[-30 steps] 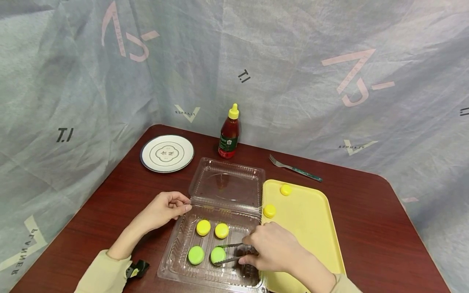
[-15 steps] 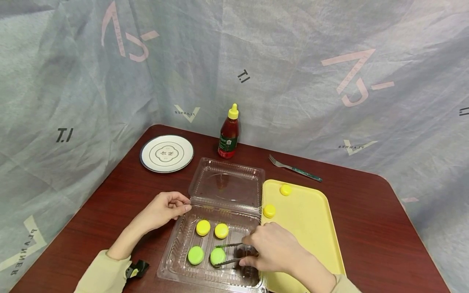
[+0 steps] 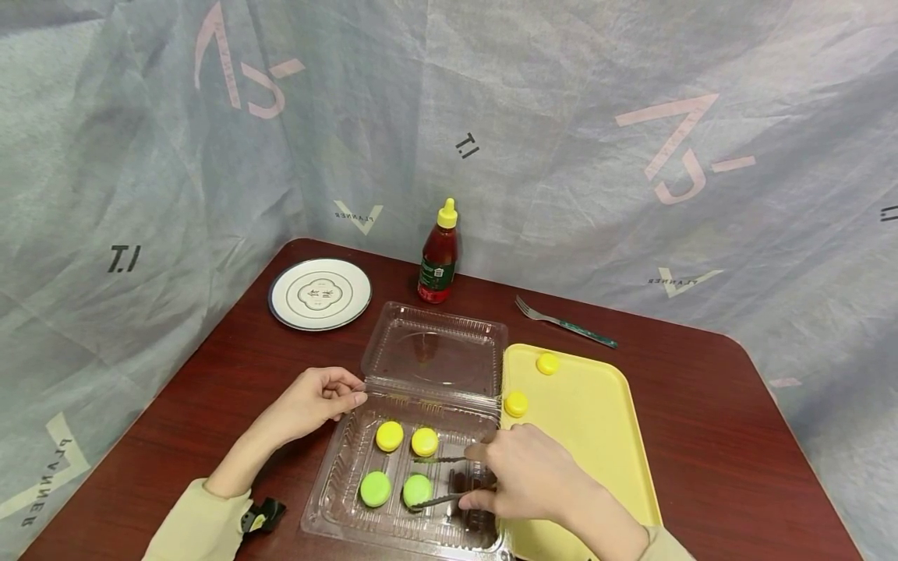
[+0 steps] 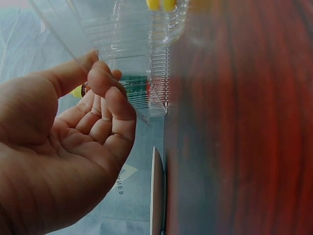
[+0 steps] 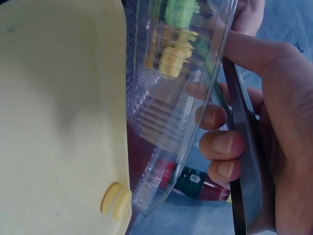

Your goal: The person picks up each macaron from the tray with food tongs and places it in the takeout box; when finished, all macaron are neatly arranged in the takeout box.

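Observation:
My left hand [image 3: 316, 401] pinches the left edge of a clear plastic clamshell box [image 3: 338, 467] between thumb and forefinger, near its hinge; the lid [image 3: 435, 362] lies folded back. Two yellow macarons [image 3: 389, 436] and two green ones sit in the base. My right hand [image 3: 529, 471] holds dark metal tongs [image 5: 249, 161] over the box's right side. The tongs' arms are spread, one tip at the near side of the right green macaron [image 3: 417, 488], the other apart from it, close to the right yellow macaron [image 3: 424, 442].
A yellow tray [image 3: 596, 421] bearing two more yellow macarons [image 3: 515, 403] lies right against the box. Behind stand a red sauce bottle [image 3: 438, 265] with a yellow cap, a fork [image 3: 568, 323] and a white plate [image 3: 288, 300]. A grey cloth backdrop [image 3: 561, 195] hangs behind the table.
The tongs have spread: their far arm has moved away from the right green macaron, which stays in the box. My left hand has not moved.

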Demonstrator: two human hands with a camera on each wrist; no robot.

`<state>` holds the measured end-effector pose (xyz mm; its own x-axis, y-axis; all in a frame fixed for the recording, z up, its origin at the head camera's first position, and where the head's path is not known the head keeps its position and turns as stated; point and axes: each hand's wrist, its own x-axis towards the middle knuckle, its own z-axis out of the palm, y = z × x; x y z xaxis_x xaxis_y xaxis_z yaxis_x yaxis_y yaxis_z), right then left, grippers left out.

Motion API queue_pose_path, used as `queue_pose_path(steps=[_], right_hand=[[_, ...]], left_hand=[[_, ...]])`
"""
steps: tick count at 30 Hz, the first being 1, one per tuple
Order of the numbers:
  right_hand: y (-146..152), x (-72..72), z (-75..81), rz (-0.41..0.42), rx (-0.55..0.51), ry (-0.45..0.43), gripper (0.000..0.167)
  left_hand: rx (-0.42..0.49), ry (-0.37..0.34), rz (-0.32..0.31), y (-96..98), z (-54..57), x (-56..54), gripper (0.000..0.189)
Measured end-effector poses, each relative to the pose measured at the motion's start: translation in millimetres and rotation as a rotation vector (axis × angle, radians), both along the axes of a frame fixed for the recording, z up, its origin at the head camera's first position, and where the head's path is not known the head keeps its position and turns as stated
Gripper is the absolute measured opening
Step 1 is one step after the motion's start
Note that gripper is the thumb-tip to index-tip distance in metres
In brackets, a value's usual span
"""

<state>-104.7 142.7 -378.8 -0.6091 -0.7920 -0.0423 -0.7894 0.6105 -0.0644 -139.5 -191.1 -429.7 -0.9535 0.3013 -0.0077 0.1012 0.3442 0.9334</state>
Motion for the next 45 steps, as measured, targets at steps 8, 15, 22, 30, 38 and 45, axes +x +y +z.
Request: queue_pose_path(steps=[8,15,22,30,38,45], right_hand=[[8,-4.2,8.0,-0.045,-0.061,-0.035,0.039],[20,-13.8,19.4,-0.071,-0.121,-0.007,0.042],[40,-26.6,34.5,-0.112,-0.181,0.070,0.041],[73,-46.9,43.2,-0.240,-0.222,0.133,0.036],[106,-65.7,39.2,-0.450,-0.207,0.095,0.052],[127,-76.5,27.9,-0.539,-0.172,0.103,0.055]], left_hand=[[0.001,0.003,0.003,-0.5,-1.0,-0.6,0.021],[0.007,-0.002,0.004,-0.1,-0.1,0.1,0.021],[0.007,-0.005,0.004,0.4,0.4,0.1,0.022],[0.000,-0.007,0.012,0.5,0.8,0.1,0.021],[0.000,-0.006,0.009,0.0,1.3,0.3,0.022],[0.001,-0.011,0.015,0.7,1.1,0.2,0.021]])
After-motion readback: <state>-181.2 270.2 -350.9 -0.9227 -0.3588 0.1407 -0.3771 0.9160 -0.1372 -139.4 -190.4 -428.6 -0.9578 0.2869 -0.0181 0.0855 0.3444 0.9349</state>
